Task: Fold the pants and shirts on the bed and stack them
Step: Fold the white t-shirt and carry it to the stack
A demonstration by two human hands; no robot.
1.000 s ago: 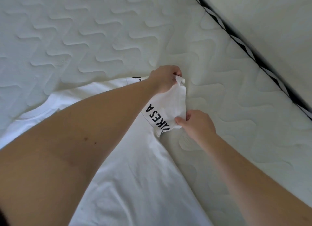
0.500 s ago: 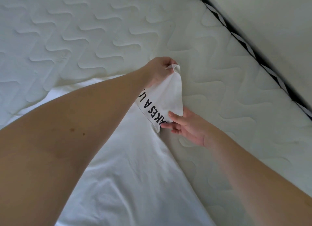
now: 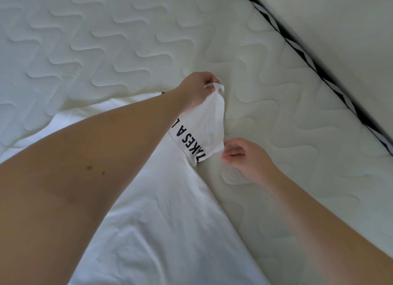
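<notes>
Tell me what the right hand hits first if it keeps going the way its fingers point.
The right hand points left toward the sleeve of the white shirt, whose lower corner lies right by its fingertips. It would likely meet that corner first; whether it already touches is unclear.

The white cotton-like cloth T-shirt (image 3: pixel 161 221) looks soft, matt and thin, lightly creased, with flat black printed lettering (image 3: pixel 189 145) on its raised sleeve. The off-white quilted fabric mattress (image 3: pixel 119 40) of the bed is matt, padded and stitched in wavy raised channels, with a woven black-and-white striped tape (image 3: pixel 297 48) along its right edge.
</notes>
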